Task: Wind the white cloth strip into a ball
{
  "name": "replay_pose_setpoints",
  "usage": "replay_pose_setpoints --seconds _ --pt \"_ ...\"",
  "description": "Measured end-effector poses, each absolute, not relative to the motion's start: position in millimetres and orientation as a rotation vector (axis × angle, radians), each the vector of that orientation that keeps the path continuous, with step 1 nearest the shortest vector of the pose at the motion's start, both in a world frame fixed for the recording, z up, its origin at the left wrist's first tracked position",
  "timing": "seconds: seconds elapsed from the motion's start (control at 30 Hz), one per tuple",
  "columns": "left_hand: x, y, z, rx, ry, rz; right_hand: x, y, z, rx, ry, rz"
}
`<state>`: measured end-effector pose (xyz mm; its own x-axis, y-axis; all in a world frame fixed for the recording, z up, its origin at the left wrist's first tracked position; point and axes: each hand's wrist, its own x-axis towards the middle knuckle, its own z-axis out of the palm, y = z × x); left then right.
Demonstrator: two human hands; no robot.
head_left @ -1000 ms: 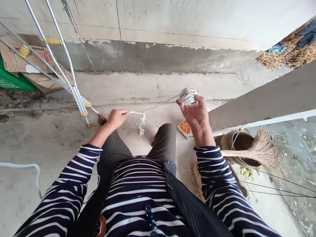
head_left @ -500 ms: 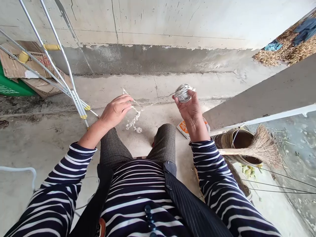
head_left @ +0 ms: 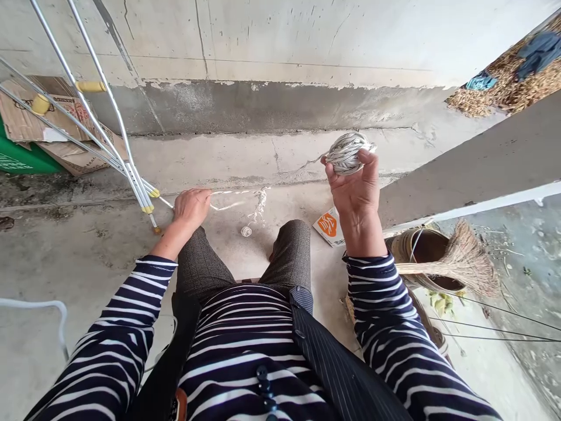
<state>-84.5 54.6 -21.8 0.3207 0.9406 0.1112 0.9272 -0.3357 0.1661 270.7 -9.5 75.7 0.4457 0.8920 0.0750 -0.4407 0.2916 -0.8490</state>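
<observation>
A wound ball of white cord with dark flecks (head_left: 349, 153) sits in the raised fingers of my right hand (head_left: 354, 190), closed around its lower side. A thin strand leaves the ball toward the left. My left hand (head_left: 191, 209) is closed on the white cord (head_left: 232, 192), with two lengths of it running right from the fingers. These lengths lead to a knotted, tangled stretch of cord (head_left: 260, 206) hanging over the floor between my knees. Below the tangle is a small coil of cord (head_left: 246, 231). My left fingertips are partly hidden behind the hand.
Metal crutches (head_left: 127, 158) lean at the left before a cardboard box (head_left: 65, 111). An orange-and-white card (head_left: 329, 227) lies on the floor near my right wrist. At right stand a bucket (head_left: 401, 248) and a straw broom (head_left: 471, 260), beneath a slanted pillar (head_left: 473, 152).
My left hand has moved left and down, drawing the cord with it. My right hand has gone up and right with the ball. The tangle has shifted slightly right.
</observation>
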Motion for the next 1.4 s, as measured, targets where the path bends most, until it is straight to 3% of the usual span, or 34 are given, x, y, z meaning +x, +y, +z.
replay_pose_setpoints --seconds 0.2,0.47,0.8,1.07,1.4 --pt "-97.9 68.3 -31.9 2.102 1.992 0.561 278.8 -16.7 77.0 -0.88 -0.644 0.946" --pt "-76.3 72.3 -29.5 1.14 1.4 1.218 276.3 -28.1 76.9 -0.903 -0.646 0.944" --pt "-94.7 86.8 -10.9 1.113 1.132 1.494 279.9 -52.8 68.0 -0.917 -0.55 0.92" --pt "-78.9 68.6 24.9 1.417 0.932 1.289 269.4 -41.2 55.3 -0.968 -0.581 0.936" --pt "-11.5 28.4 67.8 2.191 0.885 0.852 181.5 -10.9 31.0 -1.064 -0.9 1.585"
